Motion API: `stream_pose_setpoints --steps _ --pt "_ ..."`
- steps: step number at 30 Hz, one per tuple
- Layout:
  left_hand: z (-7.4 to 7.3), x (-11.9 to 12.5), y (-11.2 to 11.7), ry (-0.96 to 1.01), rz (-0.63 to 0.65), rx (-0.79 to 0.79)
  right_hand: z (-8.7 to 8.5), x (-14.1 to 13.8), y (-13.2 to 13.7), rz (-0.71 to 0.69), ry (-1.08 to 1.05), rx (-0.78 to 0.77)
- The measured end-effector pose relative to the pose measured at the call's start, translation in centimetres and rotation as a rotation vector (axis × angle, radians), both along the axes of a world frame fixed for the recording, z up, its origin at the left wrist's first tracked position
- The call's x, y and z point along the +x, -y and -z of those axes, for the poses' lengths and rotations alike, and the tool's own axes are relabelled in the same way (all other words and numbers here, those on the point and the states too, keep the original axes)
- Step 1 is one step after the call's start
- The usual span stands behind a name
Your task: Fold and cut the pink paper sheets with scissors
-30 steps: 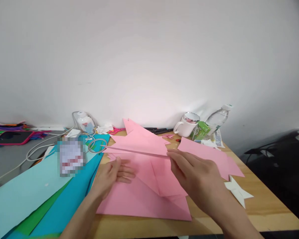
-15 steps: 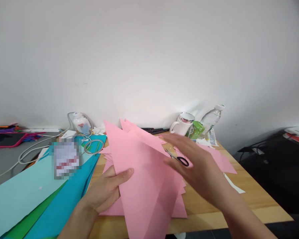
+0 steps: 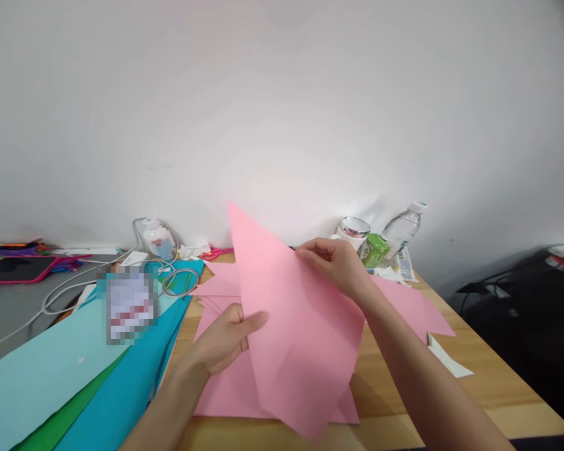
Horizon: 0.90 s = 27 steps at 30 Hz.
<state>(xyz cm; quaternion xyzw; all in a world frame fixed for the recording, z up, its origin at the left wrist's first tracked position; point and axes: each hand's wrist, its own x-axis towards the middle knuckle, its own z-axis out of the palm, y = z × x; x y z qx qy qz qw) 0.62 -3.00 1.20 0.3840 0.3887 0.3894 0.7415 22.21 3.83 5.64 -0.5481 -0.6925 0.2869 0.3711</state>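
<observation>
A large pink sheet of paper [image 3: 301,332] stands tilted in front of me, held up over the table. My left hand [image 3: 232,335] grips its left edge, thumb pressed flat on the front and fingers behind. At the upper right edge, my right hand [image 3: 336,263] pinches the sheet between thumb and fingertips. Under and behind it lie more pink paper pieces [image 3: 230,394], some with pointed cut edges [image 3: 219,282]. The held sheet hides part of this pile.
Blue and green paper sheets [image 3: 117,382] cover the left side, with a blurred-out object [image 3: 130,307] and a coiled cable [image 3: 178,282]. Along the wall stand a white bottle [image 3: 158,241], a mug [image 3: 353,232], a green box [image 3: 375,249] and a water bottle [image 3: 404,228]. A white strip [image 3: 449,358] lies right.
My right hand has moved up and left and closed on the sheet's upper edge. The sheet has swung rightward in my left hand. The black-handled scissors are now out of sight.
</observation>
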Motion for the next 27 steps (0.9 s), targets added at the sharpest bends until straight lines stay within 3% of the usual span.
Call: stream_pose_setpoints --steps 4,9,12,15,21,25,27 --pt "-0.5 -0.9 -1.4 0.002 -0.108 0.059 2.2 3.0 -0.8 0.154 0.190 0.052" --pt "-1.4 -2.2 -2.8 0.055 -0.384 0.125 7.3 6.4 1.2 0.150 0.448 -0.087" --pt "-1.5 -1.9 -3.5 0.103 -0.499 0.132 10.1 6.6 2.4 0.133 0.579 -0.153" --pt "-1.7 -1.0 -3.9 0.130 -0.564 0.170 11.9 5.9 3.0 0.137 0.676 -0.184" --pt "-1.6 0.8 -4.1 0.172 -0.645 0.241 12.4 5.9 2.9 0.190 0.670 -0.221" --pt "-0.4 1.1 -4.6 0.205 -0.710 0.266 11.4 8.2 3.4 0.206 0.537 -0.231" --pt "0.2 1.2 -5.0 0.231 -0.739 0.269 10.6 8.9 4.1 0.197 0.354 -0.215"
